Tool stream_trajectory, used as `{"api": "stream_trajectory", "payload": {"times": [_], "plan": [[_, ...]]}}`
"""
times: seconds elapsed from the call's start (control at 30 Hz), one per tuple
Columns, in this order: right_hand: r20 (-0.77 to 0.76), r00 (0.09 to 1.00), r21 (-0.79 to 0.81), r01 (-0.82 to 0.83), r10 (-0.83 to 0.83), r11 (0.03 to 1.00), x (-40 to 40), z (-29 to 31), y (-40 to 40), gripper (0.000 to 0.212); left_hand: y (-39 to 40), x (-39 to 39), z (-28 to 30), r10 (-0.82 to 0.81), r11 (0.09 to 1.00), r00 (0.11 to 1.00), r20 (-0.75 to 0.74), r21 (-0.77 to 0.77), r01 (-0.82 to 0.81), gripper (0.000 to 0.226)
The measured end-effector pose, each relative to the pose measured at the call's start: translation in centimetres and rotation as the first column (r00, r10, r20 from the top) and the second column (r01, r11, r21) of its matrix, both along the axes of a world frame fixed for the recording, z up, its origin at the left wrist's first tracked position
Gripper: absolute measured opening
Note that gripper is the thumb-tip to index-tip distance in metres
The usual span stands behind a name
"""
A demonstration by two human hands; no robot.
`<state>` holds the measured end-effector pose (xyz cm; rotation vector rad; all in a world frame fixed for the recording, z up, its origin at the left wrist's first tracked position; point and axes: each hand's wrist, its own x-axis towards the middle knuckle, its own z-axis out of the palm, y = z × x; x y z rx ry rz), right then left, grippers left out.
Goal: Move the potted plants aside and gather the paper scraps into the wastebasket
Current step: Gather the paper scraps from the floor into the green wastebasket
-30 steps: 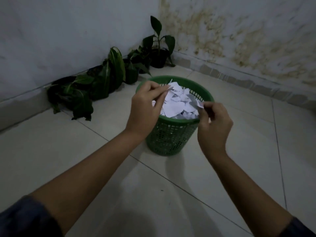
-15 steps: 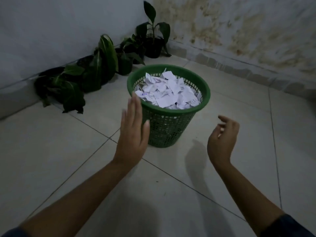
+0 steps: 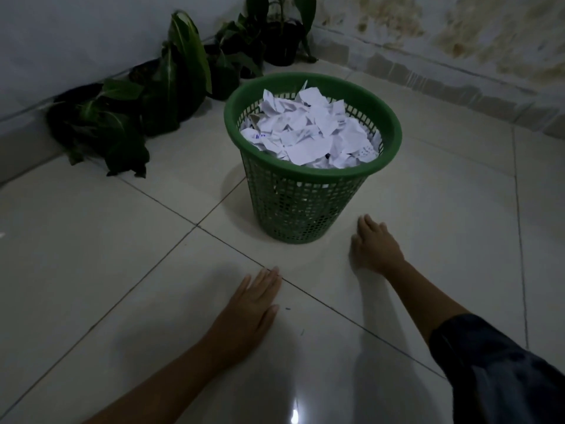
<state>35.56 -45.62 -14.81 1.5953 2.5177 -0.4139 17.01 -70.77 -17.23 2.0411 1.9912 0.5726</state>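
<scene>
A green mesh wastebasket [image 3: 305, 209] stands on the tiled floor, filled to the rim with white paper scraps [image 3: 308, 130]. Several potted plants [image 3: 171, 84] line the base of the left wall up to the corner, well left and behind the basket. My left hand [image 3: 250, 304] lies flat on the floor in front of the basket, fingers straight, holding nothing. My right hand [image 3: 374, 246] rests palm down on the floor just right of the basket's base, also empty.
Pale floor tiles [image 3: 91, 255] with dark grout lines spread all around. A stained wall [image 3: 458, 35] with a low skirting runs along the back right. A tiny dark speck [image 3: 287, 308] lies by my left thumb.
Both hands dropped the last scraps into the basket, drew back and came down onto the floor. The camera tilted down and closer.
</scene>
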Motion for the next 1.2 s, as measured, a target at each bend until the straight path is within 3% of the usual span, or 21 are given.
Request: {"api": "stream_trajectory", "payload": {"times": [0.13,0.33,0.47,0.53,0.6,0.67,0.7,0.73,0.77,0.83,0.87,0.93,1.0,1.1,1.2], "plan": [[-0.092,0.996,0.045,-0.014,0.018,0.999,-0.5,0.2,-4.2,0.057,0.2,-0.2,0.0,-0.002,1.000,0.997,0.071,-0.014,0.003,0.059],[-0.212,0.940,0.072,-0.260,0.269,0.963,0.5,-0.3,-13.6,0.067,-0.1,-0.3,0.2,-0.027,0.999,0.988,0.154,0.030,0.022,0.060],[-0.254,0.858,0.078,-0.441,0.446,0.894,0.3,-0.6,-18.3,0.060,-1.0,0.9,1.0,-0.041,0.999,0.918,0.395,-0.011,0.049,0.047],[-0.296,0.814,0.082,-0.499,0.499,0.863,0.3,-0.7,-19.4,0.057,-1.3,1.8,1.5,0.069,0.991,0.776,0.627,-0.133,0.019,0.044],[-0.360,0.786,0.028,-0.529,0.502,0.848,0.4,-0.5,-19.4,0.055,-1.2,2.0,2.4,0.178,0.982,0.501,0.847,-0.185,-0.035,0.044],[-0.425,0.788,0.002,-0.492,0.446,0.871,0.9,0.0,-19.1,0.056,-0.8,1.6,3.5,0.246,0.965,0.253,0.936,-0.212,-0.153,0.045],[-0.428,0.799,0.026,-0.457,0.423,0.889,1.3,0.2,-19.1,0.057,-0.7,1.1,4.0,0.268,0.950,0.220,0.938,-0.218,-0.225,0.044],[-0.404,0.817,0.058,-0.426,0.411,0.903,1.8,0.1,-19.3,0.058,-0.8,0.5,4.5,0.285,0.933,0.285,0.915,-0.196,-0.302,0.039],[-0.361,0.843,0.085,-0.396,0.399,0.914,2.3,-0.1,-19.8,0.060,-1.1,-0.2,4.7,0.302,0.918,0.436,0.848,-0.136,-0.372,0.037],[-0.268,0.898,0.132,-0.326,0.350,0.936,3.3,-1.0,-21.5,0.065,-2.3,-1.2,4.2,0.306,0.923,0.783,0.542,0.031,-0.382,0.045],[-0.226,0.917,0.149,-0.300,0.328,0.942,3.6,-1.5,-22.6,0.066,-3.1,-1.4,3.4,0.302,0.936,0.884,0.358,0.064,-0.346,0.050],[-0.169,0.934,0.160,-0.288,0.314,0.944,3.4,-2.1,-24.4,0.068,-5.0,-1.0,1.6,0.313,0.949,0.946,0.082,0.023,-0.316,0.055],[-0.167,0.936,0.168,-0.283,0.310,0.944,2.4,-2.3,-25.3,0.068,-6.5,0.7,0.3,0.316,0.946,0.945,-0.088,-0.051,-0.321,0.058],[-0.186,0.919,0.146,-0.325,0.348,0.935,-0.2,-2.0,-24.7,0.066,-6.9,2.9,-0.1,0.240,0.958,0.962,-0.126,-0.127,-0.256,0.063],[-0.336,0.838,0.077,-0.431,0.430,0.899,-1.7,-1.7,-23.4,0.062,-5.2,3.8,1.0,0.103,0.986,0.995,-0.014,-0.133,-0.104,0.073]]}}
